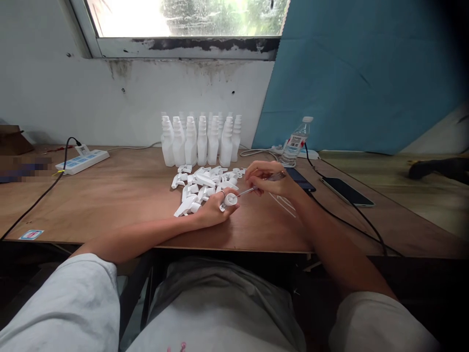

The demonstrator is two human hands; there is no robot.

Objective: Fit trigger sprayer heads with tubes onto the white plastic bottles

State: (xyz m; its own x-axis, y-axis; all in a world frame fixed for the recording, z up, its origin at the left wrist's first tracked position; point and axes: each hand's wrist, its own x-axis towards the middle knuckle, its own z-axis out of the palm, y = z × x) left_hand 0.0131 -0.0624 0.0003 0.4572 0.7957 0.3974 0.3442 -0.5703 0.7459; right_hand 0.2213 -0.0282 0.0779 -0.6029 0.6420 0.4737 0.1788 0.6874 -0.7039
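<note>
My left hand (214,210) is closed around a white trigger spray head (230,200), its round screw collar turned up and towards the right. My right hand (266,177) grips a thin screwdriver-like tool (247,192) with a slim shaft and a darker handle. The shaft's tip meets the collar's opening; how far it goes in I cannot tell. Just beyond my left hand lies a loose pile of white trigger spray heads (205,181). Under my right wrist are several thin white tubes (285,204) on the wooden table (139,195).
White bottles (190,142) stand in rows by the wall. To their right are a clear water bottle (296,143), a dark phone (300,179) and a tablet-like device (347,191) with black cables. A power strip (82,161) lies at the left, its cable reaching the front edge.
</note>
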